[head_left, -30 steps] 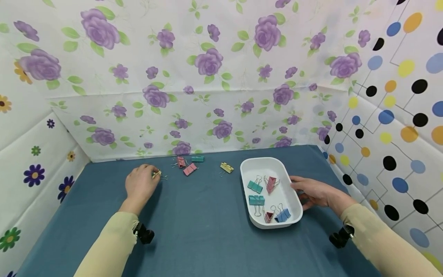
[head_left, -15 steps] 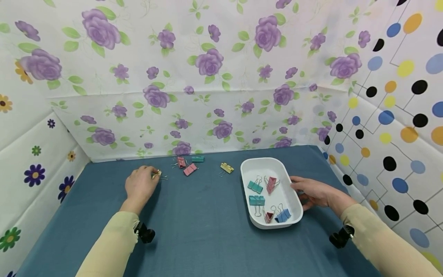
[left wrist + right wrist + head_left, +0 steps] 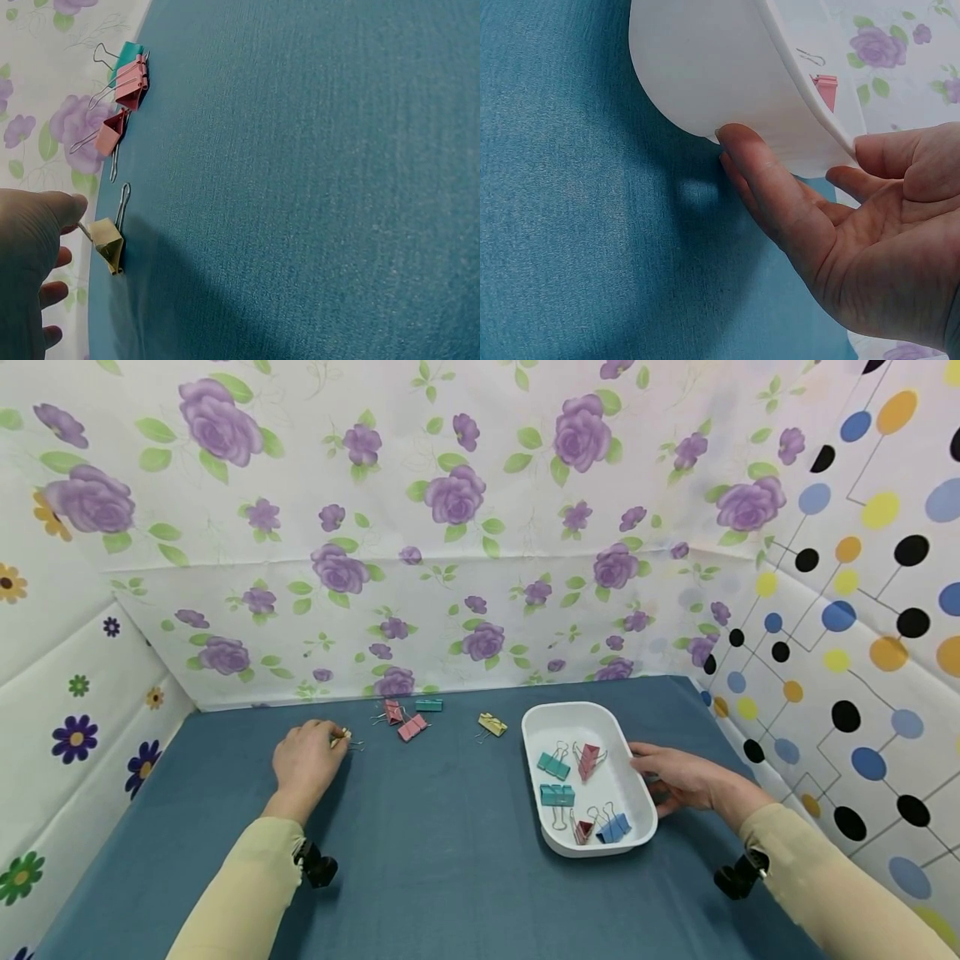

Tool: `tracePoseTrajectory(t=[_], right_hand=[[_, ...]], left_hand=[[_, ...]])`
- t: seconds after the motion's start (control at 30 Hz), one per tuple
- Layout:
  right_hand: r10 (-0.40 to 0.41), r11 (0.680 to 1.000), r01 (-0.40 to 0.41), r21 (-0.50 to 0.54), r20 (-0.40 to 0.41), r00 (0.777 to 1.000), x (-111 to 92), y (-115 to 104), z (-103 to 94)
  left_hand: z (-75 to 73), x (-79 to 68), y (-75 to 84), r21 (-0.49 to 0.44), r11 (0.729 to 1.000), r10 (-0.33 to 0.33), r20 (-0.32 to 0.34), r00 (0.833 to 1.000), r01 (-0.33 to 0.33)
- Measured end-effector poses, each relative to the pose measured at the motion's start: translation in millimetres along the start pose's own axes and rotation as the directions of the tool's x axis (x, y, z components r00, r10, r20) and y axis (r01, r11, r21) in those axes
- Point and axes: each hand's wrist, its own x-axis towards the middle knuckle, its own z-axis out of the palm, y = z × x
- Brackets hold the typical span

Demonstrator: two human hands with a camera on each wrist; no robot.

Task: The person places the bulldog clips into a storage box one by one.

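Note:
My left hand is at the left side of the cloth. Its thumb and finger pinch a yellow binder clip by one wire handle, and the other fingers hang apart in the left wrist view. My right hand grips the right side of a white tray. In the right wrist view its thumb is at the rim and the other fingers reach below against the outer wall. Inside the tray lie teal clips, red clips and a blue clip.
Toward the back of the blue cloth lie two pink binder clips, a teal one and another yellow one. A flower-printed sheet rises behind, and a dotted sheet stands at the right.

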Motion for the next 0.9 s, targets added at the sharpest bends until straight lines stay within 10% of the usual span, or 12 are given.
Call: tracePoseTrajectory(t=[0.9], right_hand=[[-0.006,1.000,0.006,0.005,0.006,1.000,1.3,1.5,-1.1]], left_hand=[[-3.8,-2.9,-4.9,0.021,1.000,0.011,-0.028,1.000,-0.010]])
